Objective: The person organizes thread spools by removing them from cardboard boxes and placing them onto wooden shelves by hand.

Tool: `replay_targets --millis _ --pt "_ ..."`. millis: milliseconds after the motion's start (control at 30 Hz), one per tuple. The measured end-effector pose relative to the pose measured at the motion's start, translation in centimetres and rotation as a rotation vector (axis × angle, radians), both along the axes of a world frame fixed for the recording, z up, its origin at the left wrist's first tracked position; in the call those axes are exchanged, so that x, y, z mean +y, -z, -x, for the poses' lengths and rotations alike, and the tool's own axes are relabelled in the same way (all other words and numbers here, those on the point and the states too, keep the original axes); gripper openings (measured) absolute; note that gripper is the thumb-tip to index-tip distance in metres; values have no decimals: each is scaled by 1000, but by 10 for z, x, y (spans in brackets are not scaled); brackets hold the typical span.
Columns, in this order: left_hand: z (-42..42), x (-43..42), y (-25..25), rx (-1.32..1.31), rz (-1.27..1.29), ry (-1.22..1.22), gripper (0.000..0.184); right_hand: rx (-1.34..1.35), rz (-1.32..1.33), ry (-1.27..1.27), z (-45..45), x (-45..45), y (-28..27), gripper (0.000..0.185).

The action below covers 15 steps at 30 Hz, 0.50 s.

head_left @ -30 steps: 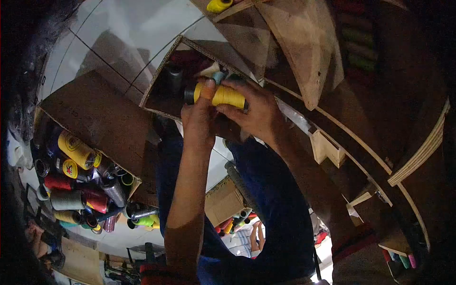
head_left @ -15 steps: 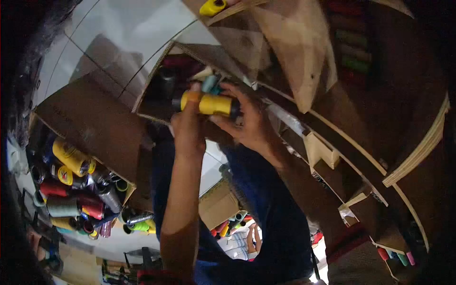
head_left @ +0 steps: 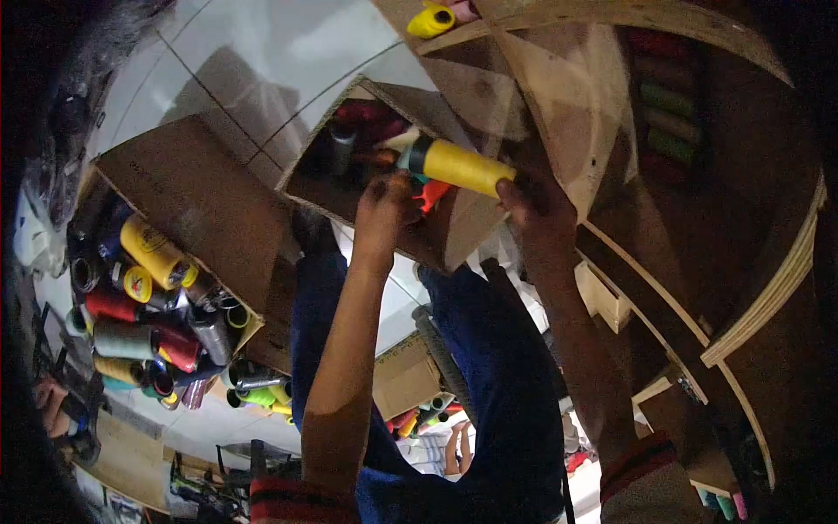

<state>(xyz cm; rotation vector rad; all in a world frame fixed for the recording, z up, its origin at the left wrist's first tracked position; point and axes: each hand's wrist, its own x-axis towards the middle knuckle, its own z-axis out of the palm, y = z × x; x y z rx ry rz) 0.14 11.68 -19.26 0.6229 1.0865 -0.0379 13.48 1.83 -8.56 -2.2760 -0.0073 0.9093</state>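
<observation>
My right hand grips one end of a yellow thread cone, which is tilted over an open cardboard box. The cone's dark other end points left. My left hand is at the box's opening, its fingers curled and partly hidden. I cannot make out what they hold, if anything. Beside them in the box are an orange-red piece, a pale teal spool, a grey spool and dark red spools.
A second cardboard box at left is full of thread cones, among them a yellow cone. Wooden shelving with spools curves along the right. Another yellow cone lies at the top. A smaller carton is below.
My left hand has let go of the yellow cone and moved to the box. My right hand has carried the cone right and tilted it. The view has shifted slightly.
</observation>
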Motion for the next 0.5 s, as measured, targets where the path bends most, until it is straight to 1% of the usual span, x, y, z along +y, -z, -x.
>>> replay_targets --millis 33,100,133,167,200,233,267,367,400,433,467,500 --pt "4 -1 3 79 -162 93 38 42 -47 32 4 -1 -3 36" --pt "0 10 6 181 -588 323 31 109 -134 98 8 2 -15 37" --pt "-4 18 10 228 -801 436 28 86 -134 58 8 -4 -11 37" --pt "-5 27 30 163 -858 543 35 65 -132 16 10 -13 -3 38" --pt "-17 34 34 344 -948 735 39 45 -131 -28 11 -17 1 38" --pt "-30 40 37 530 -1029 925 43 66 -127 -22 12 -21 0 38" --pt "-40 45 41 723 -1097 1115 47 89 -122 -16 15 -22 -4 39" --pt "-34 72 114 522 -833 1587 61 86 -63 -76 15 -36 -4 37" --pt "-29 67 125 572 -914 1574 62 80 -28 -113 13 -42 -5 36" --pt "-27 63 132 622 -1001 1558 63 79 82 -192 8 -35 -17 34" --pt "-28 65 135 672 -1097 1534 64 78 31 -174 8 -42 -13 34" --pt "-33 68 136 684 -1027 1531 63 71 -19 -159 7 -57 -4 34"
